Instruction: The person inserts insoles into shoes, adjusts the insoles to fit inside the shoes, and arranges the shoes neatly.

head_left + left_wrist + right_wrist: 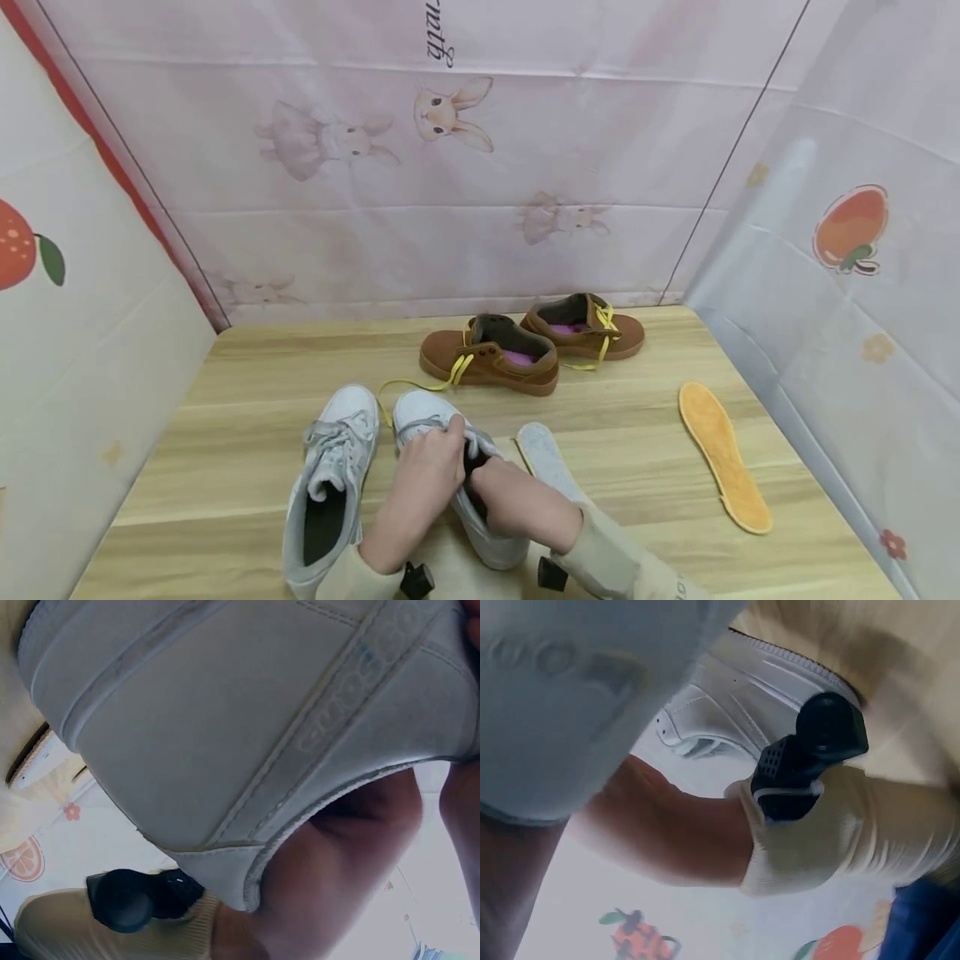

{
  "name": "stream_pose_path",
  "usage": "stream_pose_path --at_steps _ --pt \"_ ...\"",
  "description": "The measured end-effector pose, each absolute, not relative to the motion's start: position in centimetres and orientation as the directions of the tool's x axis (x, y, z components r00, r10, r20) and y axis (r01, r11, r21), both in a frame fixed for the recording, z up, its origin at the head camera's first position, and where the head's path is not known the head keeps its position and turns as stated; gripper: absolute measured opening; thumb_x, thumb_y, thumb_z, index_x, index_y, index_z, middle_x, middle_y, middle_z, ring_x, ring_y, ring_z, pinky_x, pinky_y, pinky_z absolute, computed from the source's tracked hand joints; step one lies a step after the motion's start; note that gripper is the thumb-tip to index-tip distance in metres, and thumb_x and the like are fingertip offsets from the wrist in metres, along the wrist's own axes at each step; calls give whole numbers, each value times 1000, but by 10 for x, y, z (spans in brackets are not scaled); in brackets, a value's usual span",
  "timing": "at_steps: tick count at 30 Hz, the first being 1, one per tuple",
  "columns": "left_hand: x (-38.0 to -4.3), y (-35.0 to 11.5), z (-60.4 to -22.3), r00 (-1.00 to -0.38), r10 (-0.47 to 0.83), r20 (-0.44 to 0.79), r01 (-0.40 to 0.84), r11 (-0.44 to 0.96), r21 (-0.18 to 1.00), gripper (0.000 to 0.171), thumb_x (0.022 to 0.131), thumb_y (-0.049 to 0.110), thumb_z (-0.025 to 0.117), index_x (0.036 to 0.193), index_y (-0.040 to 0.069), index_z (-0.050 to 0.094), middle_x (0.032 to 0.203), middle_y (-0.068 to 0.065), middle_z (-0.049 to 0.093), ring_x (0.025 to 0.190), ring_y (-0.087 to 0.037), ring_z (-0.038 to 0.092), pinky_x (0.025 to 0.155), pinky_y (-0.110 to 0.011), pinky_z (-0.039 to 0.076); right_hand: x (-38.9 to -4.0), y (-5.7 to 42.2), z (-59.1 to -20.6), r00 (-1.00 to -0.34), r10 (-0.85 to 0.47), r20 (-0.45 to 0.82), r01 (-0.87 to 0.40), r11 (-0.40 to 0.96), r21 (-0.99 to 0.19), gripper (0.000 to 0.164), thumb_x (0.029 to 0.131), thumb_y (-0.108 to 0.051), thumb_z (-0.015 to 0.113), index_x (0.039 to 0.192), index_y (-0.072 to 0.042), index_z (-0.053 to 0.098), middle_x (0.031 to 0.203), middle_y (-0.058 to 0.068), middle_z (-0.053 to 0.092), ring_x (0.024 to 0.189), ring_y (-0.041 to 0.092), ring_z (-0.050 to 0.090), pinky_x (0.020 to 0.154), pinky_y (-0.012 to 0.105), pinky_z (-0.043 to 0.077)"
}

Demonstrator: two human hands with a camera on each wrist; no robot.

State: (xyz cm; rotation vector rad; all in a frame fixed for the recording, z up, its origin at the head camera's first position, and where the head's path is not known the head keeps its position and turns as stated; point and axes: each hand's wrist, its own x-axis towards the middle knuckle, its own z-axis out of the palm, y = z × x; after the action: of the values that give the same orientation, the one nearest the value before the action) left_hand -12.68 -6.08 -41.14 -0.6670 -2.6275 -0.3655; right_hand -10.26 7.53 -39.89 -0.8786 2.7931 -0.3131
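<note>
Gripping a white shoe (495, 547) at lower centre, I have the left hand (429, 467) curled on its opening's edge; the right hand (519, 502) is down inside, fingers hidden, so from here can't tell their grip. Second white shoe (343, 442) at lower left. Grey insole (549, 460) right of the hands, orange insole (724, 458) at lower right. Farther, mid-frame: front brown shoe (487, 371), rear brown shoe (626, 337). Printed cloth (465, 250) up top.

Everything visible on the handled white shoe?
The white shoe looks leathery, with grey laces, a dark inside and a stitched, lettered side stripe. Right of the other white shoe, its toe points away from the person, slightly left. The left hand holds it near the laces; the right hand reaches into its opening. Whether its sole lies flat is unclear.
</note>
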Motion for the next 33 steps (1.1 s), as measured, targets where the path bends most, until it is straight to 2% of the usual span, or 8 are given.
stream_pose_path --at_steps 4,7,12,17,21,25,30,33 --pt "-127 -61 -412 -798 402 449 513 844 157 11 79 3 59 81 5 49 49 -4 46 38 -22 47 36 -33 31 -103 69 -399 -830 -547 -109 -525 832 -179 27 68 2 70 62 -16 50 60 -4 49 51 10 45 44 23 36" --pt "-126 -60 -414 -802 396 448 508 846 163 11 80 4 60 81 6 48 49 -4 46 38 -22 47 36 -33 31 -103 66 -402 -854 -505 -122 -481 858 -181 25 68 0 71 65 -15 52 63 -2 53 52 12 47 45 26 38" --pt "-126 -59 -415 -810 379 447 488 859 155 16 80 6 62 78 8 47 48 -4 47 38 -22 48 35 -33 30 -105 67 -411 -890 -436 -132 -380 870 -315 24 64 4 70 67 -13 53 62 -2 49 51 11 45 45 26 39" --pt "-127 -61 -414 -796 386 466 497 857 140 16 80 6 63 79 8 47 48 -4 47 38 -22 47 35 -32 30 -107 69 -418 -923 -376 -86 -312 860 -404 23 63 6 67 65 -12 52 57 -4 45 46 10 42 40 23 37" --pt "-128 -62 -414 -792 384 474 498 857 137 16 80 6 63 79 7 47 48 -4 46 38 -22 47 35 -32 30 -107 72 -421 -945 -322 61 -302 784 -543 22 64 7 63 63 -13 54 55 -8 46 47 5 42 43 20 37" --pt "-128 -63 -412 -798 379 468 491 860 141 16 81 6 63 80 7 46 48 -5 47 39 -23 48 36 -33 31 -107 74 -421 -948 -270 170 -313 681 -663 18 68 6 61 67 -12 59 56 -11 51 49 1 45 46 18 39" --pt "-129 -62 -412 -809 381 447 489 859 153 16 81 6 63 81 7 47 49 -4 47 39 -23 48 36 -33 31 -105 78 -420 -942 -290 170 -330 697 -637 16 69 4 61 70 -12 60 57 -10 52 49 1 44 47 18 39" --pt "-128 -61 -412 -814 382 437 488 858 160 16 80 6 63 81 7 47 48 -3 46 38 -21 47 36 -32 30 -105 80 -417 -934 -344 94 -331 737 -590 12 69 0 64 72 -11 62 58 -9 52 49 3 44 46 20 38"
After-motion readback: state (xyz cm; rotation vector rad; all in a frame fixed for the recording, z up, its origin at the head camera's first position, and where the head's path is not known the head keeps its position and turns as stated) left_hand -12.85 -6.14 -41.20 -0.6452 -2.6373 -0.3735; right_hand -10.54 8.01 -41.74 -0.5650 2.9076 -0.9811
